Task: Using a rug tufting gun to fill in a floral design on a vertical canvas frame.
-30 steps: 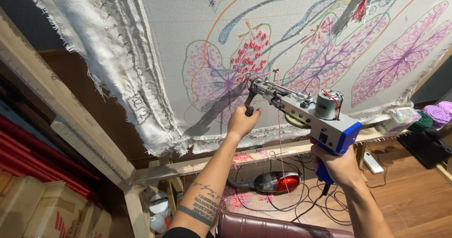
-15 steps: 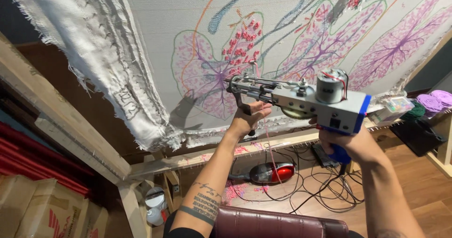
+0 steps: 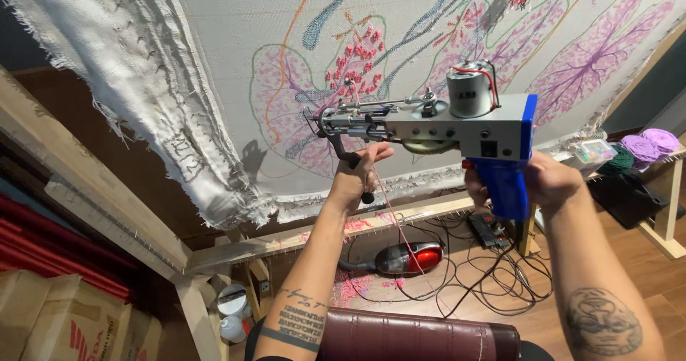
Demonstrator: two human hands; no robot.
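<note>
— How's the light?
— Bright, even on the cloth [image 3: 214,39]; the tufting gun [image 3: 429,121] casts a soft shadow there. Lower left corner dim.
— Sharp?
— Mostly; edges bend outward, wide-angle

Wooden floor [image 3: 643,289] strewn with black cables [image 3: 493,289]; red vacuum cleaner [image 3: 411,259] beneath timber frame [image 3: 93,204]. Cardboard boxes [image 3: 64,325] lower left. Yarn balls [image 3: 643,146] far right.
</note>
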